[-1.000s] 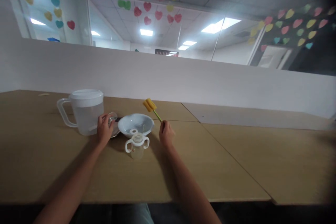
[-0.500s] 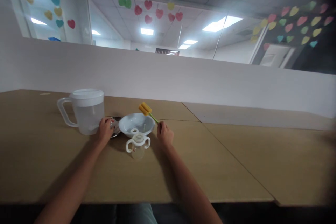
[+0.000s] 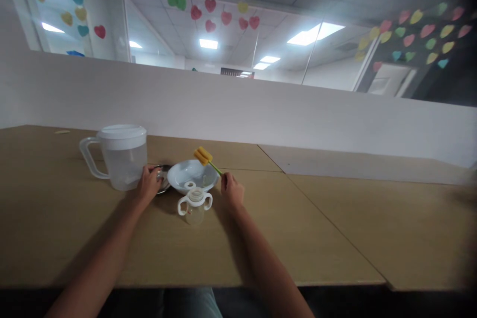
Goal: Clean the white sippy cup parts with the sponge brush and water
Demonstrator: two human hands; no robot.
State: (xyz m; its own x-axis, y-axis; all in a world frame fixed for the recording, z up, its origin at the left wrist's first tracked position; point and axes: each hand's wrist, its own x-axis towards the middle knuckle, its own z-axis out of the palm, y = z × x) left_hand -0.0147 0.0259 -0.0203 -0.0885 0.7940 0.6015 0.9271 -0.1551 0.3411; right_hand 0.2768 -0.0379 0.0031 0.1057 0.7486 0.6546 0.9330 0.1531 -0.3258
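My right hand [image 3: 233,191] is closed around the green handle of a sponge bottle brush [image 3: 203,156]. Its yellow sponge head points up and left, above the far rim of a white bowl [image 3: 182,174]. At the bowl's left, my left hand [image 3: 149,184] has its fingers closed at a small clear piece, too indistinct to name, over a shiny metal dish [image 3: 164,188]. In front of the bowl stands a clear baby bottle [image 3: 194,212] with two white handles and an uncapped neck. A white ring [image 3: 190,185] shows at the bowl's near edge, just behind the bottle.
A translucent pitcher [image 3: 124,161] with a white lid stands just left of my left hand, its handle facing left. The wooden table [image 3: 316,243] has seams running across its right side. A low white wall [image 3: 223,109] with a window above closes off the back.
The brush and my right hand have shifted very slightly left in view, along with most of the scene. Both hands keep their holds.
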